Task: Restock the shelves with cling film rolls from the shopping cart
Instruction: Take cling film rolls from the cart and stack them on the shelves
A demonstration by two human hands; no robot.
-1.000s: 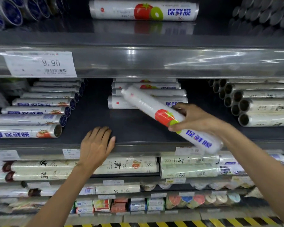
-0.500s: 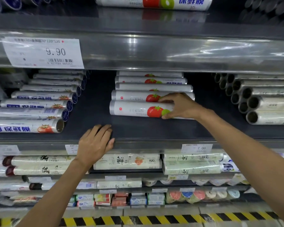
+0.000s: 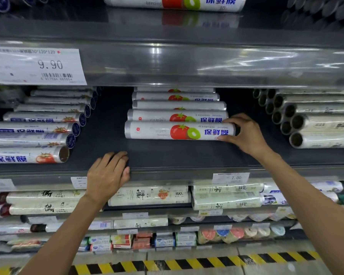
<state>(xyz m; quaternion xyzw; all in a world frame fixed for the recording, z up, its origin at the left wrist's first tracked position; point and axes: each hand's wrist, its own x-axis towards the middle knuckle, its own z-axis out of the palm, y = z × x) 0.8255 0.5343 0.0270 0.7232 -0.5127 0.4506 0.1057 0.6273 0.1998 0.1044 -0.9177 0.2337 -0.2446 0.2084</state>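
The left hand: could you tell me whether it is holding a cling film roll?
No, the left hand rests on the shelf edge, empty; the right hand grips the front roll.

Supermarket aisle, in the household-wrap section.
Tiered metal shelves [image 3: 187, 155] hold stacked, identical cling film rolls [image 3: 179, 116] in printed wrappers. Price tags [image 3: 36, 66] reading 9.90 and 7.00, one with a barcode, sit in clear strips on the shelf edges, and yellow-black hazard tape [image 3: 167, 264] lines the floor.
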